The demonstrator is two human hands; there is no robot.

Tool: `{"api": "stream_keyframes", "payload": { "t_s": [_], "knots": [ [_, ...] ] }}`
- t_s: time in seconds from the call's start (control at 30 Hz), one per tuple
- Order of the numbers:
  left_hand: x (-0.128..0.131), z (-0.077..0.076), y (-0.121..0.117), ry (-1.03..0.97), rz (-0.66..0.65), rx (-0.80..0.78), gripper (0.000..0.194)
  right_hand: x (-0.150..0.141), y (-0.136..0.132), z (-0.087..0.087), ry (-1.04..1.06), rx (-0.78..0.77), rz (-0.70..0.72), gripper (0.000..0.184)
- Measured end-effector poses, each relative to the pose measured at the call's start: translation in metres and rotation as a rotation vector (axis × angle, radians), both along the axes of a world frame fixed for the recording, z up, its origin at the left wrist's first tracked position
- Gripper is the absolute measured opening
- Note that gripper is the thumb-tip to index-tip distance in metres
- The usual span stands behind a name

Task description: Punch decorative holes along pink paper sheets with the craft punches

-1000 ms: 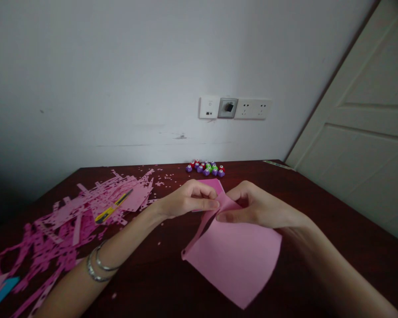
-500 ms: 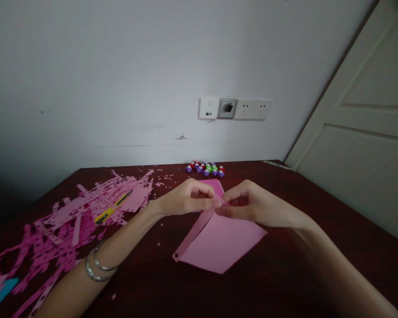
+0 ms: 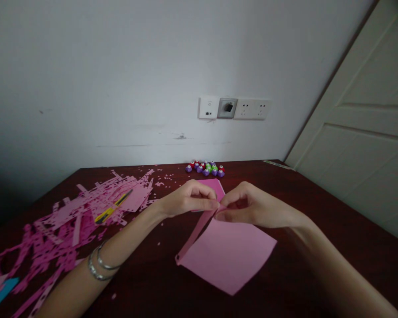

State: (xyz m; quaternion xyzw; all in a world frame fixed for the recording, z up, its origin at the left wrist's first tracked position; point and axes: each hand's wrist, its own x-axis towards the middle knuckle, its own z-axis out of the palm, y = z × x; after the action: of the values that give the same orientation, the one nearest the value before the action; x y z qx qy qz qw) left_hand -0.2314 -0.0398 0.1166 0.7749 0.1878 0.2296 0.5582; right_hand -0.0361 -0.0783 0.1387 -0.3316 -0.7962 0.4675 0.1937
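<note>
Between my two hands hangs a sheet of pink paper [image 3: 234, 254], held above the dark table. A narrow pink paper strip [image 3: 195, 235] runs along its left edge, parted from the sheet by a dark gap and meeting it at the lower left corner, where a small hole shows. My left hand [image 3: 197, 197] pinches the strip's upper end between thumb and fingers. Close beside it, my right hand [image 3: 243, 204] pinches the upper part of the paper. The fingertips nearly touch. Behind them lies a stack of pink paper [image 3: 219, 185], partly covered by my hands.
Pink paper scraps [image 3: 73, 221] cover the table's left side, with a yellow utility knife [image 3: 112, 207] on top. Several small purple, red and green punches [image 3: 205, 168] stand near the wall. A ruler-like strip [image 3: 278, 164] lies at the back right. A blue piece [image 3: 1, 295] shows lower left.
The sheet's lower part has swung down and to the right, and the gap between it and the strip has lengthened. Both hands have barely moved.
</note>
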Motion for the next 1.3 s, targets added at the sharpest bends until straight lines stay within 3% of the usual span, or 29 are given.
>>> {"api": "stream_keyframes", "payload": {
  "t_s": [0.2,0.4,0.5,0.67,0.77,0.87,1.0,1.2,1.3],
  "knots": [
    [0.0,-0.001,0.002,-0.003,0.01,-0.012,0.03,0.003,0.001,0.001,0.009,0.028,-0.008,0.032],
    [0.005,-0.005,-0.002,-0.121,-0.036,-0.267,0.024,-0.002,-0.004,0.005,0.074,0.024,0.035,0.029],
    [0.005,-0.005,0.0,-0.187,-0.032,-0.304,0.027,-0.001,-0.003,0.006,0.081,0.015,0.016,0.028],
    [-0.006,-0.006,0.016,-0.212,0.116,-0.249,0.034,0.009,0.011,0.002,0.113,0.03,-0.229,0.031],
    [-0.017,-0.004,0.024,-0.029,0.17,-0.117,0.039,0.018,0.021,-0.001,0.148,0.07,-0.412,0.034],
    [-0.023,-0.002,0.027,0.114,0.194,0.011,0.031,0.025,0.03,-0.006,0.152,0.096,-0.48,0.037],
    [-0.023,-0.003,0.028,0.137,0.217,0.049,0.024,0.031,0.036,-0.01,0.105,0.062,-0.44,0.039],
    [-0.019,-0.002,0.027,0.155,0.193,0.072,0.022,0.031,0.032,-0.002,-0.009,0.017,-0.222,0.033],
    [-0.018,-0.003,0.025,0.172,0.158,0.065,0.023,0.028,0.028,0.001,0.001,0.006,-0.216,0.038]
  ]
}}
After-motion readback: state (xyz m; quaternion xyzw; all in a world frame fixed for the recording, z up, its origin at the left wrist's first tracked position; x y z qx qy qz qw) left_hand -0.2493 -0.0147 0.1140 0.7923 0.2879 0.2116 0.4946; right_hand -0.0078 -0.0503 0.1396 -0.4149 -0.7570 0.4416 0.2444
